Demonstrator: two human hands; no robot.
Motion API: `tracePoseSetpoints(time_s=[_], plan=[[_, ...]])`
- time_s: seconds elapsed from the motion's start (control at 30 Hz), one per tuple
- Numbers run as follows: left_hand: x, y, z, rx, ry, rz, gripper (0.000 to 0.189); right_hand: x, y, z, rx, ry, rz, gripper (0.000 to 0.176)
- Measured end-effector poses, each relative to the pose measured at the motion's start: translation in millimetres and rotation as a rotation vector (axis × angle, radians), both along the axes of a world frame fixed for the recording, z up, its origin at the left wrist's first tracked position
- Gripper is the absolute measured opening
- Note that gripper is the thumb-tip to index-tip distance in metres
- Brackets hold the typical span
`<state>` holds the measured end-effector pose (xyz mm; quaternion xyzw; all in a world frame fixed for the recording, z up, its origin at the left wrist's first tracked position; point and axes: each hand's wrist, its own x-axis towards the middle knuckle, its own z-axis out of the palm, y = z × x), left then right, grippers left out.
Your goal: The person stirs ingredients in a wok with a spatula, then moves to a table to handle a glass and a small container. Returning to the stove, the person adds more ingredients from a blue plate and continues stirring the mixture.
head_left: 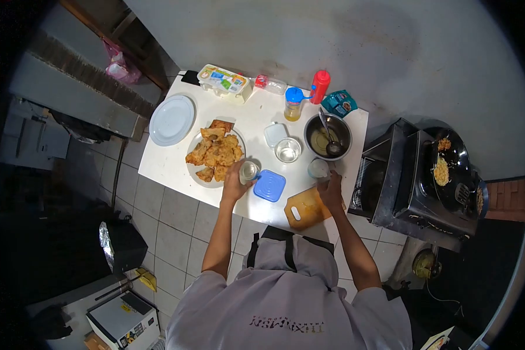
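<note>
My left hand (233, 186) is closed around a small clear glass container (249, 170) at the right edge of the plate of fried pieces (191, 173). A blue square lid (269, 185) lies flat just right of that hand. My right hand (331, 191) has its fingers at the side of a small clear container with white contents (318, 168) and appears to grip it. Below that hand is a wooden cutting board (305, 208) at the table's front edge. Between and beyond the hands stand a round clear container (287, 150) and a whitish square lid (275, 135).
A metal bowl (345, 133) holds liquid and a ladle (333, 147). Along the back are an egg carton (224, 81), a blue-topped bottle (293, 105), a red bottle (320, 86) and a teal packet (339, 103). A white plate (172, 120) sits left; a stove with a black pan (449, 151) stands right.
</note>
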<state>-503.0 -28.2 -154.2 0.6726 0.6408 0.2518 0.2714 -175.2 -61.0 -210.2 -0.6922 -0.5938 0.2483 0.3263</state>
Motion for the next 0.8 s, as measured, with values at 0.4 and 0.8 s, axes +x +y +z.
tracePoseSetpoints(time_s=[0.4, 0.8], plan=[[24.1, 2.9, -8.5, 0.280, -0.067, -0.028, 0.059, 11.0, -17.3, -21.1, -0.030, -0.068, 0.014, 0.051], [30.4, 35.7, -10.8, 0.230, -0.080, 0.019, 0.064, 8.0, -14.2, -8.9, -0.109, 0.003, -0.018, 0.048]])
